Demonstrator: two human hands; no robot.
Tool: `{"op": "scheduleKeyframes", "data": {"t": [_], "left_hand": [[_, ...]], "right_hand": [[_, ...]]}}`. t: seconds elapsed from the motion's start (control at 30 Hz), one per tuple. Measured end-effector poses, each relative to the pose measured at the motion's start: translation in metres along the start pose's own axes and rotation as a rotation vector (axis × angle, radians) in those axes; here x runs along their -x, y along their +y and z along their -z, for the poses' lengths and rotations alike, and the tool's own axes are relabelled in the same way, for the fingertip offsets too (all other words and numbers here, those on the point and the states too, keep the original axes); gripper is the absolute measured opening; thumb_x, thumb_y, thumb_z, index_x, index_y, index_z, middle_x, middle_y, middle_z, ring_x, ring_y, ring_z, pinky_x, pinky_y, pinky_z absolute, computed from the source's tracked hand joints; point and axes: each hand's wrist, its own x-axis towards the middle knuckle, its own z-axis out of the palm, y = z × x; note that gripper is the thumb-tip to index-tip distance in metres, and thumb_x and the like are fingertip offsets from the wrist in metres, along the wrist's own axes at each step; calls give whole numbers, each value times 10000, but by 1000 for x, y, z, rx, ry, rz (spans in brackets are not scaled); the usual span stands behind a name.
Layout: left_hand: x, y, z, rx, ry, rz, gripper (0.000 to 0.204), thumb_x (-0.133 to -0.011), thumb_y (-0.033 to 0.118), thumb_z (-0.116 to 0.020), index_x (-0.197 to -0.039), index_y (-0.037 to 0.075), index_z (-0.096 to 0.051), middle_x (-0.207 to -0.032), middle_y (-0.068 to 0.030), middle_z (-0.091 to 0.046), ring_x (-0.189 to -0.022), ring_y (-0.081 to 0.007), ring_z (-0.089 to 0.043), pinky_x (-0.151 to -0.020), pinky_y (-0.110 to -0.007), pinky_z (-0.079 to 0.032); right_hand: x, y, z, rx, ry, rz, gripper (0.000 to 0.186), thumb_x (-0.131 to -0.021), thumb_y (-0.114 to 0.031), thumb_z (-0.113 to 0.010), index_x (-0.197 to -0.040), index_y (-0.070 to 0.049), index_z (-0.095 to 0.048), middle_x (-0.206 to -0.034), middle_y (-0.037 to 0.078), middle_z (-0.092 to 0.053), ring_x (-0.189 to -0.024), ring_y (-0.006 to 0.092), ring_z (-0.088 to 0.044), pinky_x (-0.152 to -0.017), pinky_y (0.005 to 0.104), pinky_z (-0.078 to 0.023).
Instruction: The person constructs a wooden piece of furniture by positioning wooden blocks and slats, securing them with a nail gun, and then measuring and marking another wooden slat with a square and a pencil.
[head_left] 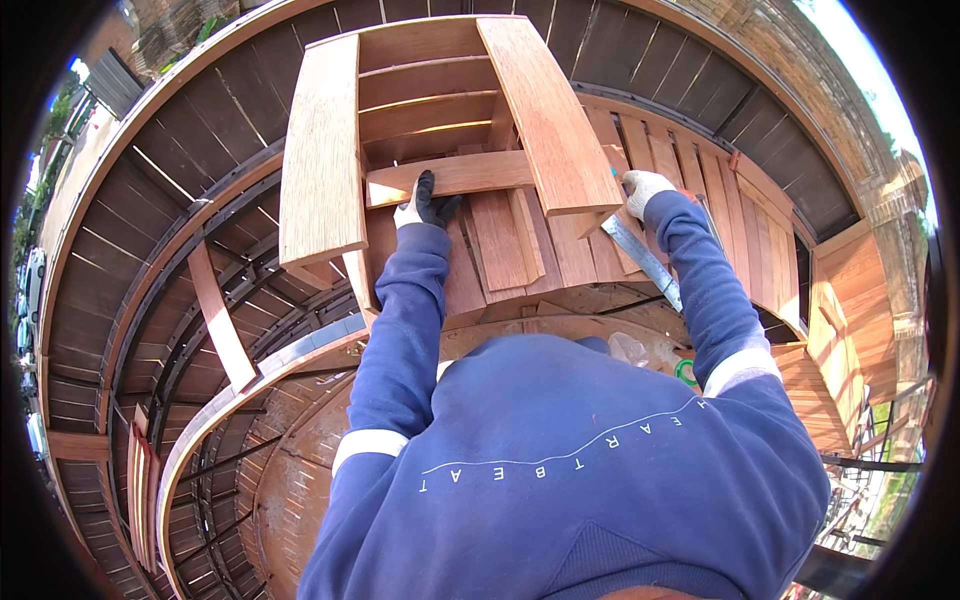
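Note:
A reddish-brown wooden frame has a wide left side board [322, 150], a wide right side board [548, 115] and several crosspieces between them. My left hand [428, 205], in a grey and black glove, is closed at the lower edge of the nearest wooden slat [480, 175], its thumb up against the face. Beside the lower end of the right side board, my right hand [648, 190], in a pale glove, is closed. What its fingers hold is hidden. A flat metal strip [640, 258], like a square's blade, slants down below that hand, close to my sleeve.
Curved dark slatted tiers [190, 110] surround the frame. Loose boards [505, 240] lie beneath it, and slatted panels [765, 230] stand at the right. A single plank [220, 315] spans the left tiers. Near my body are a green ring [686, 372] and crumpled clear plastic [628, 349].

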Motion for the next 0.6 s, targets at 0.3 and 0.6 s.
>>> {"op": "scheduleKeyframes", "data": {"t": [0.3, 0.6], "left_hand": [[1, -1, 1, -17, 22, 20, 478, -810, 191, -768, -1173, -7, -528, -1048, -181, -627, -903, -323, -656, -692, -420, -625], [-7, -5, 12, -53, 13, 33, 479, -809, 191, -768, -1186, 23, -524, -1064, -170, -630, -909, -313, -660, -686, -435, -610]], "right_hand": [[16, -15, 16, 70, 15, -1, 332, -836, -89, -555, -1159, -79, -632, -1153, 192, -646, -1080, 347, -620, -923, 410, -492], [23, -25, 38, 252, -44, 38, 290, -873, -105, -541, -1144, -105, -643, -1121, 159, -665, -1054, 332, -636, -888, 417, -516]]}}
